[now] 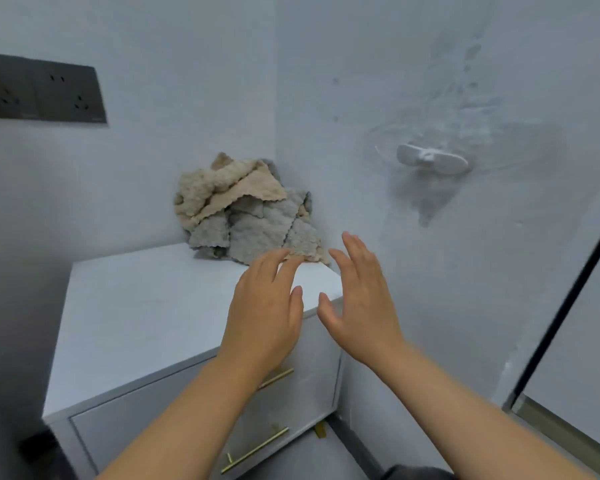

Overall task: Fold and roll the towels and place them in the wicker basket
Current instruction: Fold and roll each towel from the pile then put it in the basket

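Left hand (264, 308), right hand (359, 301) outstretched, fingers (357, 253) loosely spread, perhaps short of towels (246, 216)

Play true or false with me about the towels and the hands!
1. The towels lie crumpled in a heap on the white cabinet. True.
2. The left hand grips a towel. False: it is open, gripping nothing.
3. The right hand is open. True.
4. The heap sits at the cabinet's front edge. False: it sits at the back, in the wall corner.
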Tool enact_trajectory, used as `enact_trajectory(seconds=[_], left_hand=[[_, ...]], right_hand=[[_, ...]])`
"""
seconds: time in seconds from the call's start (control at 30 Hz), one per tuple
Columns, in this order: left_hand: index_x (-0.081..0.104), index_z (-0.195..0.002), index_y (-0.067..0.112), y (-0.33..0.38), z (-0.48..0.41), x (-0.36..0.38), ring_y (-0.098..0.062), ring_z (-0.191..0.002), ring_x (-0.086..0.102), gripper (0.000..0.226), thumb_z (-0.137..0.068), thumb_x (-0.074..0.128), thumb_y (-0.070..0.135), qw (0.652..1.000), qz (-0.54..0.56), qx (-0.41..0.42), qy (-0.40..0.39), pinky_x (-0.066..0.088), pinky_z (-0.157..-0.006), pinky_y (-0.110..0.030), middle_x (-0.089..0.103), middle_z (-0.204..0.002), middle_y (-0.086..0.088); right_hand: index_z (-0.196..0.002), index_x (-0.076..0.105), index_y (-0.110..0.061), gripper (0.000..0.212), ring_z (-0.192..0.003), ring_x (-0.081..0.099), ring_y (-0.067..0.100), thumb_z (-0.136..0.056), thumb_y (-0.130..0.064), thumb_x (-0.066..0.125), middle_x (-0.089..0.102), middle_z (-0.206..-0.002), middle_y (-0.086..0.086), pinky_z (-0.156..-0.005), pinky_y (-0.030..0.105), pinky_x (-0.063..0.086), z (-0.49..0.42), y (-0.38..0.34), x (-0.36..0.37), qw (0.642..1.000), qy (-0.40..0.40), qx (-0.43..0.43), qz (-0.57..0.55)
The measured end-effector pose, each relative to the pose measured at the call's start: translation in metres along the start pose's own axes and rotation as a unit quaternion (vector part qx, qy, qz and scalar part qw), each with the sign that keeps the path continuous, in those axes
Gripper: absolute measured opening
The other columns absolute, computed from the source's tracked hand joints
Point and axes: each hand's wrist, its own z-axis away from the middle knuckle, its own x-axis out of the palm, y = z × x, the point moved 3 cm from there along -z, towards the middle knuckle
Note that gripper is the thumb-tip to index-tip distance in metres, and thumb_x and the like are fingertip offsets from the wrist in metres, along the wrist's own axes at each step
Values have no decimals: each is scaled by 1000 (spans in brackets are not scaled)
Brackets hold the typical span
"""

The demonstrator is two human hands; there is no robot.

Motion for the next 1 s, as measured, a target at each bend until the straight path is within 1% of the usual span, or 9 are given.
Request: enact_trajectory(seconds=[0.1,0.2,0.33,0.43,0.5,0.57,0.83,0.93,1.0], left_hand=[[56,-123,10,-37,-5,0,-27,-114,54,40,-89,40,22,999,-25,-18,8,47,-91,-39,57,-125,-10],[53,-130,9,-69,-19,0,-26,-125,46,38,-92,49,12,997,-6,-78,20,39,-100,-36,52,-134,-8],[38,-141,13,-112,-33,7,-21,-131,33,48,-94,49,14,988,20,-156,2,31,-106,-33,41,-143,-3],[25,-147,14,-150,-25,22,-23,-138,25,59,-94,49,18,962,45,-262,-55,28,-111,-37,32,-151,-5],[19,-150,13,-165,-16,30,-22,-142,20,63,-95,48,21,941,54,-322,-85,23,-112,-35,26,-154,-5],[17,-150,14,-174,-12,34,-20,-142,20,64,-95,49,21,932,76,-346,-80,23,-112,-33,26,-154,-3],[29,-146,19,-179,-13,32,-15,-136,32,59,-91,50,16,910,164,-380,-29,31,-104,-33,38,-147,1],[31,-144,20,-178,-15,30,-14,-134,35,56,-91,50,16,902,188,-388,-15,32,-103,-32,39,-145,2],[32,-144,20,-180,-17,31,-14,-134,35,56,-91,50,16,897,196,-396,-14,32,-102,-33,39,-145,2]], right_hand=[[-133,44,-6,58,-142,18,22,-82,-34,44,32,-150,12,-116,45,21,-21,-7,25,1000,-11,4,-1],[-133,44,-5,58,-141,21,22,-82,-32,45,34,-150,13,-116,43,20,-37,-15,53,1000,-21,16,-8],[-143,33,-9,62,-145,13,23,-88,-29,54,18,-157,9,-119,35,13,-53,-24,97,992,-77,89,-40],[-147,24,-13,65,-147,5,20,-92,-34,50,8,-160,7,-119,32,7,-62,-25,127,981,-126,139,-43],[-147,25,-12,64,-147,5,20,-92,-34,50,8,-159,8,-119,33,8,-67,-28,140,975,-136,163,-62],[-144,29,-10,61,-147,5,22,-92,-32,52,8,-159,11,-119,34,11,-76,-33,151,972,-135,175,-79],[-137,39,-9,51,-147,1,29,-89,-17,52,-1,-160,11,-119,42,9,-150,-42,160,987,-139,80,23],[-129,46,-10,42,-147,-4,31,-89,-19,52,-6,-160,9,-119,45,4,-179,-41,155,980,-172,59,77],[-129,47,-8,44,-147,-4,31,-88,-23,53,-2,-161,7,-119,49,2,-195,-40,153,969,-218,65,95]])
